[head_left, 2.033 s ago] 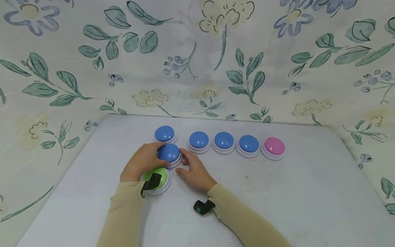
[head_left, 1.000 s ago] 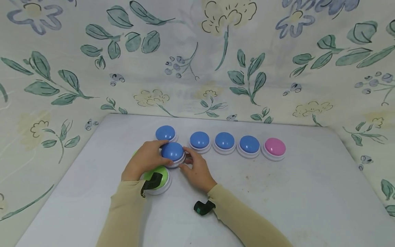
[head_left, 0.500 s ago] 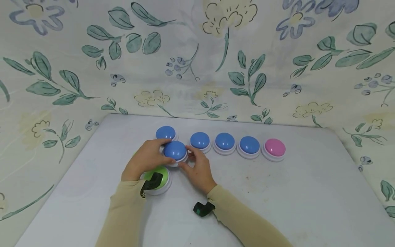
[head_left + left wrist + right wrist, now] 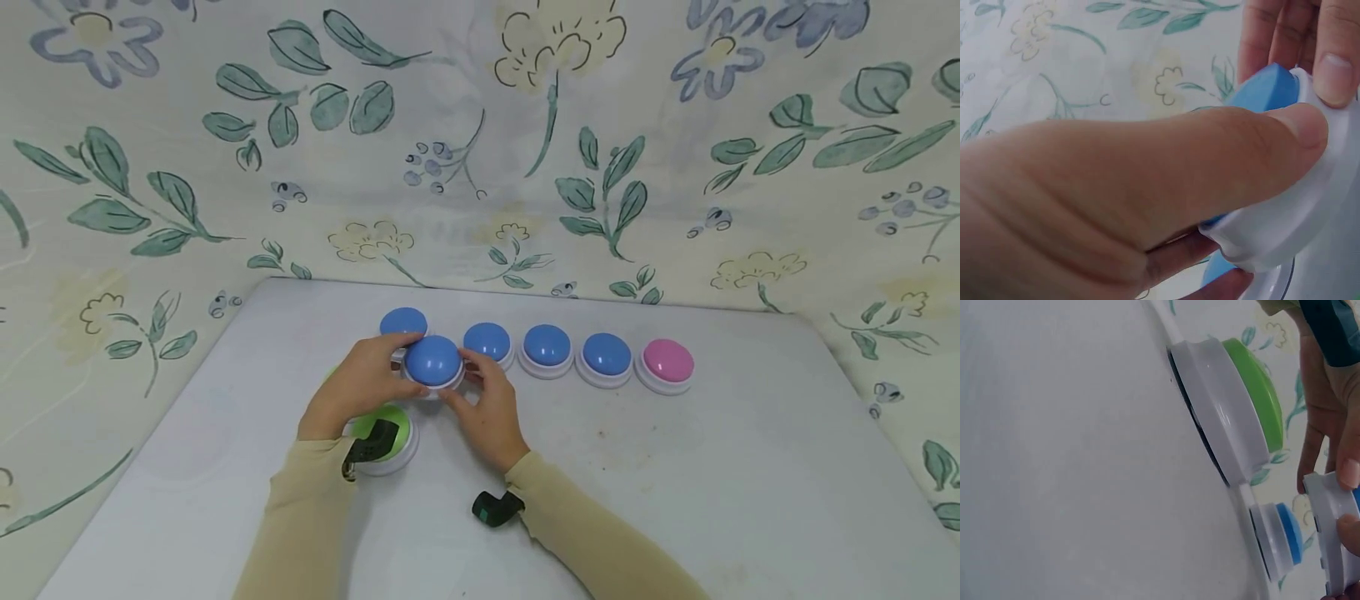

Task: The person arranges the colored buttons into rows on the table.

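Both hands hold one blue dome push button (image 4: 433, 360) with a white base between them. My left hand (image 4: 352, 390) grips its left side, thumb across the front of the rim. From the right, my right hand (image 4: 491, 418) pinches the rim with thumb and fingers. In the right wrist view the held button's white base (image 4: 1330, 528) is raised off the white table. Near my left wrist stands a green push button (image 4: 402, 425), partly covered by the wrist camera. Behind the held button sits another blue button (image 4: 402, 321), its base mostly hidden.
A row of blue buttons (image 4: 547, 346) runs rightward along the back of the white table (image 4: 712, 483), ending in a pink button (image 4: 668, 361). A sliver of green shows behind my left hand. Floral cloth (image 4: 450, 225) hangs behind and at the sides.
The held blue button has moved right and up, away from the green button. My right hand, at first loosely beside it, has closed in on its rim; my left hand kept its grip.
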Motion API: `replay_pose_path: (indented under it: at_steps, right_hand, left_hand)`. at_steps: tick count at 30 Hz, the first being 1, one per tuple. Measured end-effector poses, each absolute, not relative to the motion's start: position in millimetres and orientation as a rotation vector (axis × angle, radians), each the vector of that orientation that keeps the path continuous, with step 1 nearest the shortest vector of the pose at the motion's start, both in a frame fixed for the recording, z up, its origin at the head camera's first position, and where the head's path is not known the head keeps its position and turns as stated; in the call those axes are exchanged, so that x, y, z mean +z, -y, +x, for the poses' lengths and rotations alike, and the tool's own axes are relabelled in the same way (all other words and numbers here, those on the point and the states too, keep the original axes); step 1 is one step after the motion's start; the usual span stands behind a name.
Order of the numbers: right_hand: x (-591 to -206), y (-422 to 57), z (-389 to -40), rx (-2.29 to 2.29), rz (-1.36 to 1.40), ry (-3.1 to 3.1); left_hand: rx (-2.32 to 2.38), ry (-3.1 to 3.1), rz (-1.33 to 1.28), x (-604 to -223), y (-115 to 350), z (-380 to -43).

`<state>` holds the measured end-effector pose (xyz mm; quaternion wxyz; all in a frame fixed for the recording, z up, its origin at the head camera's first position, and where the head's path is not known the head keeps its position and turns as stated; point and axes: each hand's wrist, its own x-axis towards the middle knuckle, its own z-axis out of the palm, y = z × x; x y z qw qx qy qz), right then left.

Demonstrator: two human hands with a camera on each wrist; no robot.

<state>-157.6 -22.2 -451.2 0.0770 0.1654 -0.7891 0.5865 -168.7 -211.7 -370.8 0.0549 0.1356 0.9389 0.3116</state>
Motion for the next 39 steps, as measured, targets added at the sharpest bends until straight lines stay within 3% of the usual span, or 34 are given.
replay_pose_path:
  at_steps: [19,39]
  right_hand:
    - [-432,-1,-164,1.717,0.638,2.271]
    - [-417,-49,-147,1.551,0.671,2.299]
  left_hand:
    - [1.07,-2.933,0.533,-365,199,-167]
    - [1.087,-2.991,0.771,-364,162,-158]
